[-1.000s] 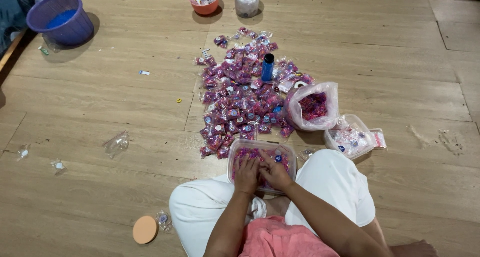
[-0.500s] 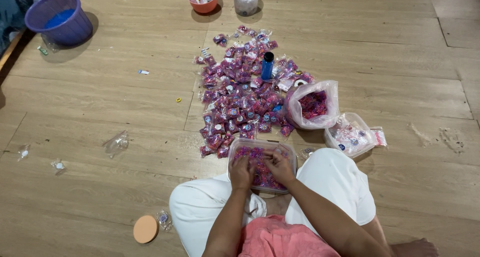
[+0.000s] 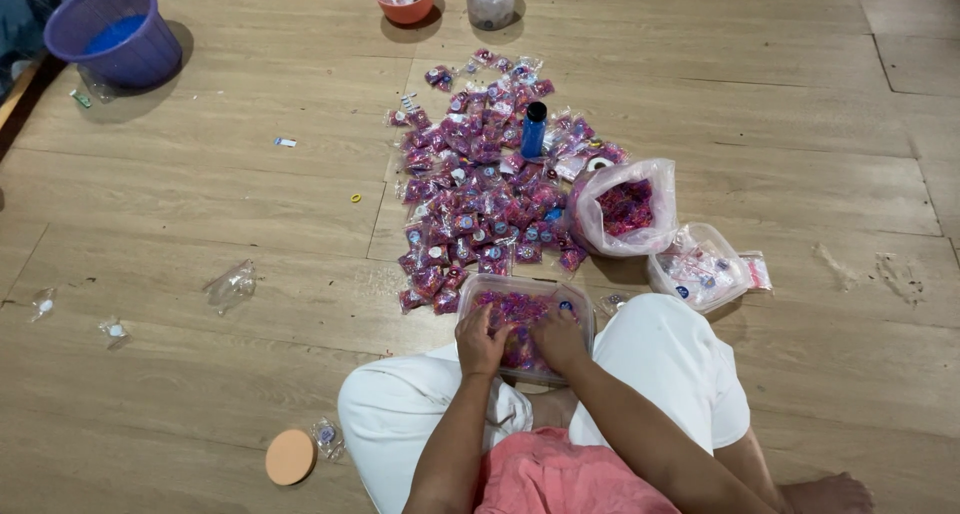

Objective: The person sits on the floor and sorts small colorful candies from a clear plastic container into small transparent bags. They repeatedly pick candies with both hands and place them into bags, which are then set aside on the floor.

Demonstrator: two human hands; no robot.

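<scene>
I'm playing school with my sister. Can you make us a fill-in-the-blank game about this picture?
1. Both hands, the left hand and the right hand, are inside a clear plastic ____ full of tiny pink and purple bits.
2. The blue bottle stands upright in the pile of small packets and has a ____ cap.
3. The basket at the far left of the wooden floor is ____ in colour.
4. The flat round disc near the person's knee is ____ in colour.

Missing words: tub; black; purple; orange
</scene>
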